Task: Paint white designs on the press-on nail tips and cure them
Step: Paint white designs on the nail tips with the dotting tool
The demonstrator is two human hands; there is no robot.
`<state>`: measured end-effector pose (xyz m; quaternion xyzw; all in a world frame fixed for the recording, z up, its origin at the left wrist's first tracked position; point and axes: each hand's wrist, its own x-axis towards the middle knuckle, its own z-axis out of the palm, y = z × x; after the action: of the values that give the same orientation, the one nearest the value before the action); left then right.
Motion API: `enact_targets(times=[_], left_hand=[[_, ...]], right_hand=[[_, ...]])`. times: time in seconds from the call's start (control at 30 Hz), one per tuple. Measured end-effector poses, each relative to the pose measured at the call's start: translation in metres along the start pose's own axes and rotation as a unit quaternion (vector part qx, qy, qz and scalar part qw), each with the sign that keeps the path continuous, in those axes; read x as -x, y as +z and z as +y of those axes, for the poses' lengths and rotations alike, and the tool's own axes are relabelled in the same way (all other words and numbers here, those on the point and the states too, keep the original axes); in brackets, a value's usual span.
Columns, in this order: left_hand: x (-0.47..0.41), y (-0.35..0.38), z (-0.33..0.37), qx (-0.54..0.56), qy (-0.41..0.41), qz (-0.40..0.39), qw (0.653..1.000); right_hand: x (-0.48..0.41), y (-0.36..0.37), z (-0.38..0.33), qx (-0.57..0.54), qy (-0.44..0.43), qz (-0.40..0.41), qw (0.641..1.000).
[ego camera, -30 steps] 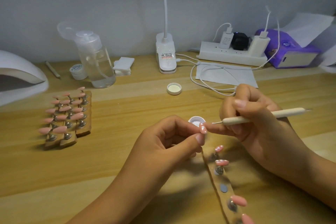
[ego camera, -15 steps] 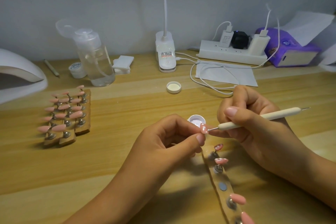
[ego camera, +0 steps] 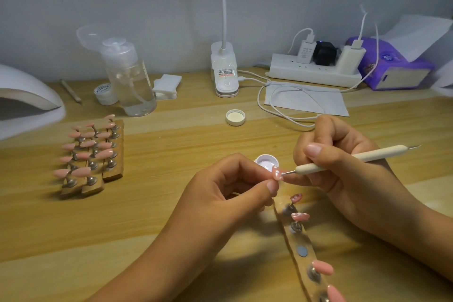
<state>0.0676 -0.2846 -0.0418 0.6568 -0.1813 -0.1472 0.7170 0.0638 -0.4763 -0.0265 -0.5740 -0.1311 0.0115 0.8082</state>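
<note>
Dotting step in hand, mid-design. Pinching one pink nail tip (ego camera: 277, 173) between thumb and forefinger of left hand (ego camera: 230, 184), other fingers curled under, tip held up just in front of small white paint pot (ego camera: 266, 160) on table (ego camera: 171, 179). Gripping dotting tool (ego camera: 343, 160) pencil-style in right hand (ego camera: 343, 179), fingers curled tight round white shaft, metal point touching or just shy of held tip's face, hard to tell at this size. Several white dots on held tip.

Below hands, wooden strip holder (ego camera: 301, 265) with two dotted tips (ego camera: 300, 216) at far end, one bare magnet (ego camera: 302, 250) mid-strip, judged home of held tip, and plain tips (ego camera: 323, 268) at near end. Further left, rack of plain pink tips (ego camera: 114, 171) not yet painted. Cure lamp (ego camera: 27, 95) at table's left edge, well apart.

Early in task by count: three tips with dots, many without, nothing under lamp.

Next calls for a light steady touch to drop remaining dots, a reload from pot just behind when point runs dry, then seating tip back on bare magnet, gripping edges only so as not to smear wet paint
</note>
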Motion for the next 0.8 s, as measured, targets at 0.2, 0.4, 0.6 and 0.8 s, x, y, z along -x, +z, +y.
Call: enact_targets(times=[0.2, 0.4, 0.6, 0.8], left_hand=[[0.0, 0.0, 0.0004, -0.002, 0.001, -0.001, 1.0], [0.0002, 0.0002, 0.0013, 0.001, 0.002, -0.001, 1.0], [-0.0004, 0.0002, 0.0007, 0.0, 0.004, 0.0, 1.0], [-0.0006, -0.0011, -0.0013, -0.004, 0.006, -0.003, 1.0]], right_hand=[[0.0009, 0.0004, -0.0005, 0.023, 0.001, -0.011, 1.0], [0.0012, 0.0, -0.0008, 0.038, 0.003, -0.006, 0.999], [0.0018, 0.0006, -0.0005, 0.038, -0.004, -0.008, 0.999], [0.0014, 0.0005, -0.0007, 0.031, -0.003, -0.007, 0.999]])
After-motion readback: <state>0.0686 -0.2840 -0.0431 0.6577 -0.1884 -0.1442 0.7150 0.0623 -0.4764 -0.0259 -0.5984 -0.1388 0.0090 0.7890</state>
